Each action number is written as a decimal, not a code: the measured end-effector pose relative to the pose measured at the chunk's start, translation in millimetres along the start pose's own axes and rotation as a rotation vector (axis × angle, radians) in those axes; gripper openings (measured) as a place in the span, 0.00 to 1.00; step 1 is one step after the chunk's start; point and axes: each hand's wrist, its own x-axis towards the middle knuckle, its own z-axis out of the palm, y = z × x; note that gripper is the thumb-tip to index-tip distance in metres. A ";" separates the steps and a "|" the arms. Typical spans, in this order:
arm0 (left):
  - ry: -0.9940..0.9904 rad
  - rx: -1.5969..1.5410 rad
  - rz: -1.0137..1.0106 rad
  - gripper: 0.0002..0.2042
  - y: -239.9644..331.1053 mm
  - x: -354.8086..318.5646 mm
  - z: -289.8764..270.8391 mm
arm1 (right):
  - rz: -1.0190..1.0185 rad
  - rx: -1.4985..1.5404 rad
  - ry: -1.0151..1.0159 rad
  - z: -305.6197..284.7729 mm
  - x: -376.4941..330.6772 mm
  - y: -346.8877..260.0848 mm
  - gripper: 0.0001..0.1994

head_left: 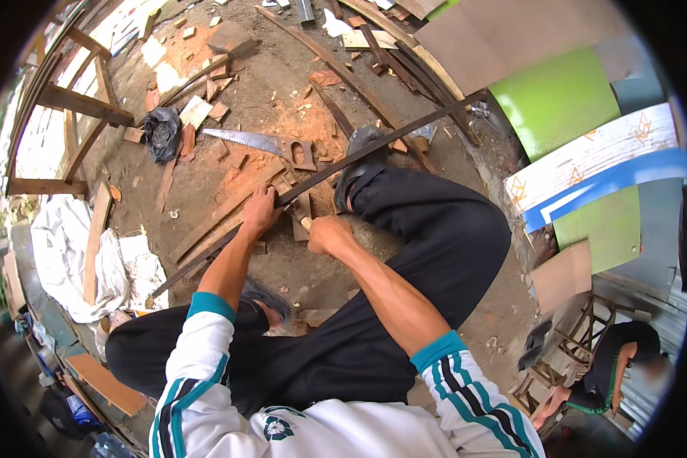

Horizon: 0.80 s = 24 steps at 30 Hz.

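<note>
A long dark strip (412, 131) crossed in front of the person, its long axis slanting from lower left to upper right, past the right shoe (365, 156). At right, a white panel (603, 153) bore orange diamond-shaped marks. The left hand's (259, 212) fingers grasped the strip; the right hand's (332, 235) were clenched round a pale-handled tool (306, 224) just beside it.

From my station I see the strip (427, 123) running from near left to far right, the left hand (261, 210) at it, the right hand (330, 235) on its near side. Beyond it, the saw (253, 141) lies on the ground (488, 290); left of that, the bag (162, 133), then the frame (84, 104). Nearer left, a board (98, 240) lies on cloth (57, 256). Panels (561, 99) stretch along my far right, a person (630, 366) behind them, near right.
</note>
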 end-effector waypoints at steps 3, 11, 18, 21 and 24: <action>0.062 0.035 -0.033 0.25 -0.4 -3.9 5.3 | 0.001 -0.019 0.035 -2.4 -4.8 0.4 0.17; 0.250 0.112 -0.072 0.23 -43.5 -27.0 -27.0 | -0.069 -0.049 0.105 -1.7 -3.1 9.4 0.14; 0.431 0.222 -0.096 0.30 -81.5 -65.3 -23.8 | -0.061 -0.107 0.073 -1.0 -7.2 -4.4 0.14; 0.516 0.170 -0.153 0.28 -91.4 -89.3 -20.0 | -0.092 -0.112 0.107 2.7 -9.1 -7.9 0.14; 0.547 0.146 -0.231 0.28 -97.2 -111.3 -12.9 | -0.104 -0.110 0.118 3.9 -10.6 -10.5 0.14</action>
